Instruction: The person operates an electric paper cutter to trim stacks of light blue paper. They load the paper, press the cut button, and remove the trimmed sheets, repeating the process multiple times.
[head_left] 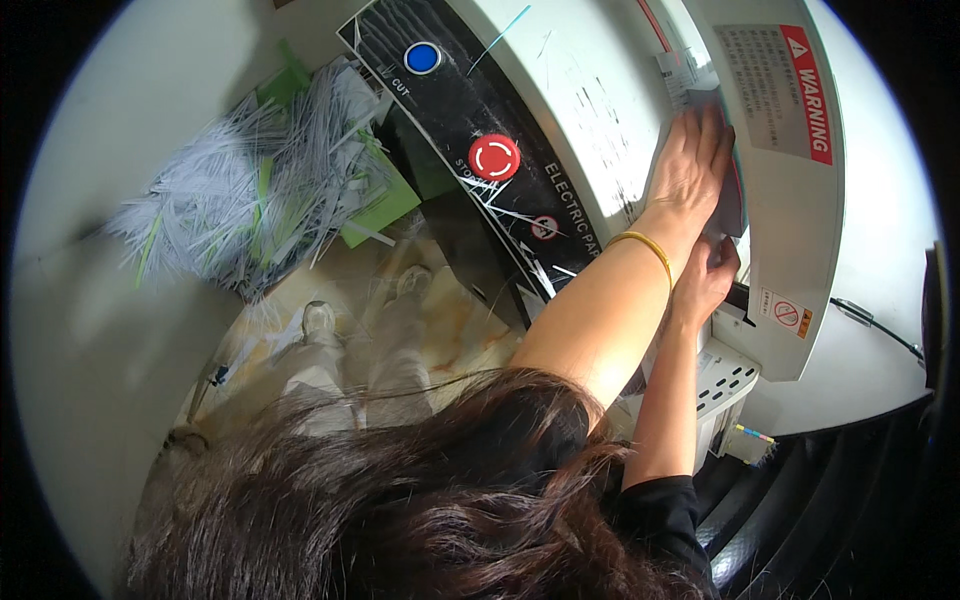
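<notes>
My left hand (688,170) lies on a grey-blue stack (730,205) in the cutting machine, fingers stretched along it beside the white guard (780,210). A yellow bangle (650,243) circles that wrist. Just below, my right hand (706,280) has its fingers curled at the stack's lower end; what they hold is hidden. The white machine bed (560,90) extends left of both hands. Its black control panel (530,200) carries a blue button (423,58) and a red stop button (494,157), with paper strips lying across it.
A heap of shredded paper strips (230,190) with green pieces lies at the left, above my feet on the tan floor (270,330). A perforated metal part (720,375) sits below the guard. Dark ribbed material (820,480) fills the lower right.
</notes>
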